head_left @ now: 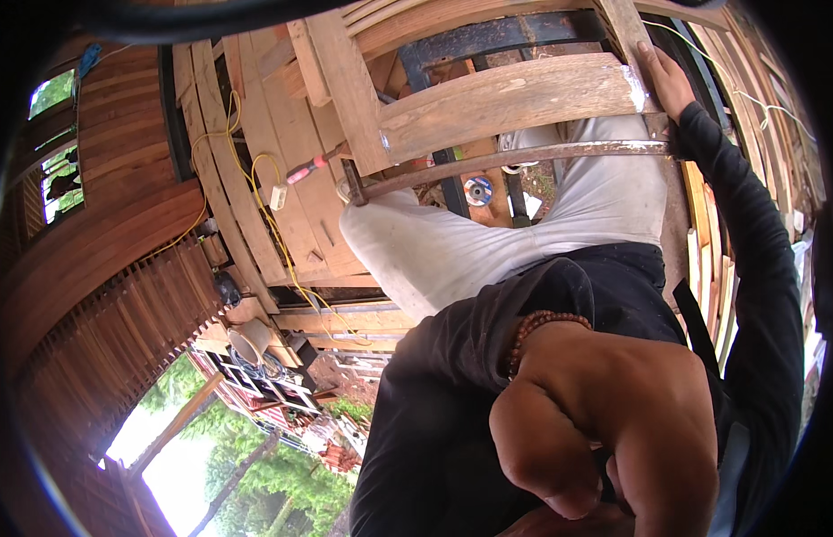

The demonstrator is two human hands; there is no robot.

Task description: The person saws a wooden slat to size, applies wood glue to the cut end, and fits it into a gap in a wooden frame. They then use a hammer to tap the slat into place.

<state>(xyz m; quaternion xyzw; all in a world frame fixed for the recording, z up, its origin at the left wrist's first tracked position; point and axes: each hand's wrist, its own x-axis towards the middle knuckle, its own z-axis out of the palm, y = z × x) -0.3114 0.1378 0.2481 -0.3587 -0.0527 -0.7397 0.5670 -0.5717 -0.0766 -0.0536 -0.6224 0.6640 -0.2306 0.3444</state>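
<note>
My left hand [613,403] is raised close to the camera, a brown bead bracelet [546,320] around its wrist. Its fingers curl inward, and their tips and anything between them are hidden. Farther off, my right hand [669,82] rests against the upright [624,36] at the right end of a wooden frame, its fingers partly behind the wood. A wide wooden rail [515,97] joins that upright to another wooden post [349,98]; white smears mark its right end. Along the near side runs a long, rusty bar clamp [524,157], with a red-handled screw [306,168] at its left end.
Below the frame lie a round disc [477,191] and dark metal supports [452,201]. A yellow extension cord [278,237] with a white socket [278,197] crosses the plank floor at left. Stacked boards [703,233] stand at right. My light trousers [434,251] reach under the clamp.
</note>
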